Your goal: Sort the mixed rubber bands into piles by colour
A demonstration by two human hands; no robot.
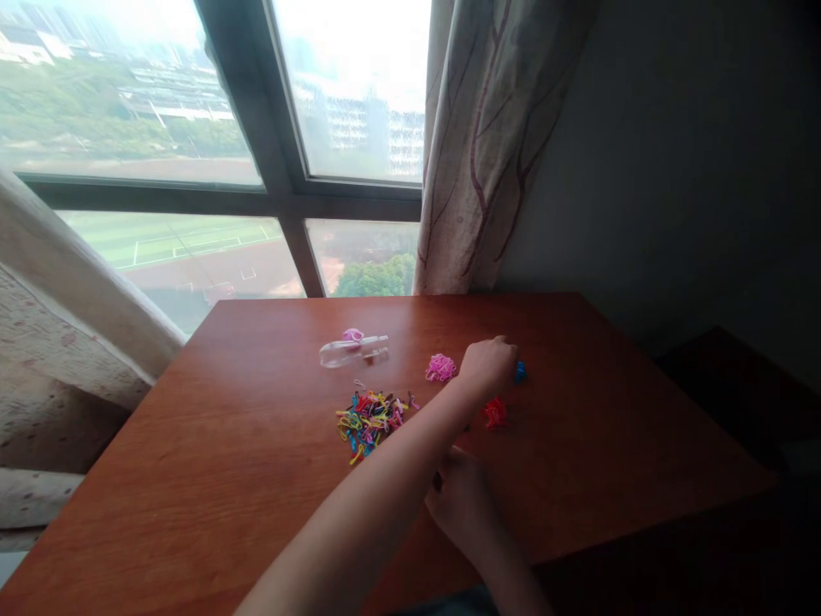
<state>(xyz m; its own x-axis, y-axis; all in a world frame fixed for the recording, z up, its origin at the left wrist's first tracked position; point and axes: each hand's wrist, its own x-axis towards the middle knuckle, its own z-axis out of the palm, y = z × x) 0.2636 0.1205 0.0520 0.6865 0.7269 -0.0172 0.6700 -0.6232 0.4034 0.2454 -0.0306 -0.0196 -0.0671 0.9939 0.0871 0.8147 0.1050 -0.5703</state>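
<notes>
My left hand [488,364] reaches across the table with its fingers drawn together, beside a tiny blue heap [521,371]; what its fingertips hold, if anything, is hidden. Closer to me, under the left forearm, my right hand [460,496] is curled closed near the tabletop, and its contents cannot be made out. A mixed pile of small coloured loop-shaped clips [369,423], like stitch markers, lies left of the forearm, which covers part of it. A heap of pink clips [440,368] sits left of my left hand, and a few red clips [494,413] lie just below it.
A clear plastic container [354,351] with something pink at its top lies toward the back of the brown wooden table [224,411]. One pale clip [360,385] lies apart behind the mixed pile. Behind the table are a window [282,197] and a curtain [478,154].
</notes>
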